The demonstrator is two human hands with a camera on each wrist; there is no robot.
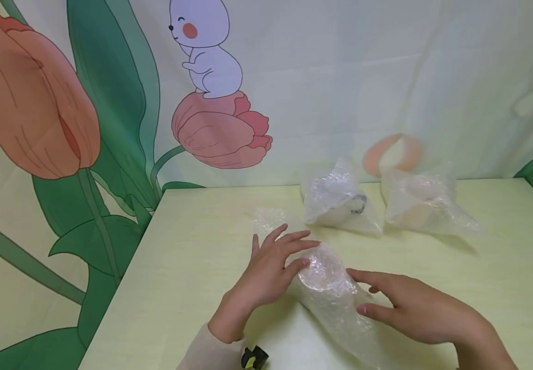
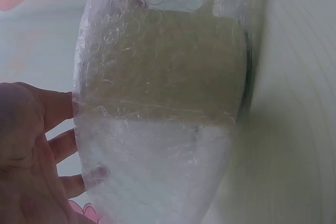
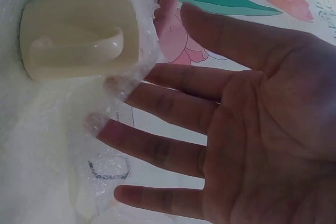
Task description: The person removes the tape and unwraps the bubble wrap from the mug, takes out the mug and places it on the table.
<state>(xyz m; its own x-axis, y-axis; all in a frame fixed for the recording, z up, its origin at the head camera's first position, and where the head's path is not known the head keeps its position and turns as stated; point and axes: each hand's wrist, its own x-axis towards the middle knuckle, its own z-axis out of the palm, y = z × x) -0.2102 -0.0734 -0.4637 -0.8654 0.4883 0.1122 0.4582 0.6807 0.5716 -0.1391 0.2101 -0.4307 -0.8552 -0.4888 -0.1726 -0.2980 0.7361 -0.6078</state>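
Observation:
A cream mug (image 3: 84,61) with a handle lies inside clear bubble wrap (image 1: 340,308) on the table; the wrist views show it through the plastic. My left hand (image 1: 271,272) spreads its fingers over the far left side of the wrap, thumb and fingertips at its upper edge. In the left wrist view, the fingers (image 2: 65,145) reach behind the plastic. My right hand (image 1: 416,308) has its fingers extended at the right side of the wrap. Two of its fingertips show through the plastic in the right wrist view, below the mug's handle (image 3: 79,51).
Two more bubble-wrapped bundles, one with dark markings (image 1: 336,190) and one beside it (image 1: 423,200), stand at the back of the pale table (image 1: 192,252). Behind them hangs a cloth backdrop (image 1: 322,103) printed with tulips. A black strap piece (image 1: 254,357) sits at the left sleeve.

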